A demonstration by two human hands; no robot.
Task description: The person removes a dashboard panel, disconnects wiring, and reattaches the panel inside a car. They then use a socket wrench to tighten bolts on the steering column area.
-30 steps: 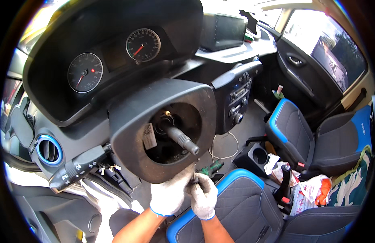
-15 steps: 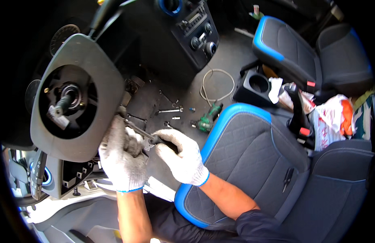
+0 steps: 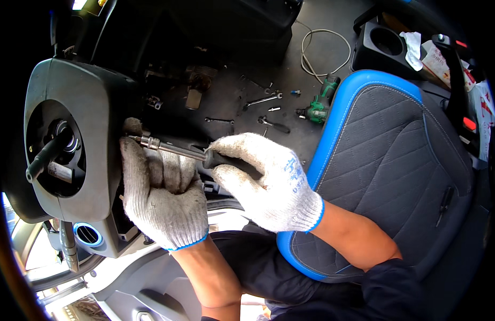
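Observation:
White knit work gloves with blue cuffs cover both hands. My right hand (image 3: pixel 269 182) is closed round the black handle of a socket driver (image 3: pixel 175 150). Its steel shaft points left, toward the steering column cover (image 3: pixel 95 128). My left hand (image 3: pixel 164 192) is palm up beneath the shaft, fingers curled. Its thumb and forefinger pinch at the driver's socket end; whatever small piece sits there is too hidden to name. Left of that hand, the bare steering shaft (image 3: pixel 47 157) sticks out of the round opening in the cover.
On the floor lie wrenches (image 3: pixel 263 100), a ratchet (image 3: pixel 274 124), a green power drill (image 3: pixel 319 101) and a looped cable (image 3: pixel 306 59). The blue-edged seat (image 3: pixel 386 160), with a small dark tool (image 3: pixel 445 206) on it, stands at my right. A handbrake lever (image 3: pixel 450 69) rises beyond it.
My view has shifted, so the seat and floor tools sit higher and farther right. My left hand has turned palm up, and the driver's socket end now shows at its fingertips.

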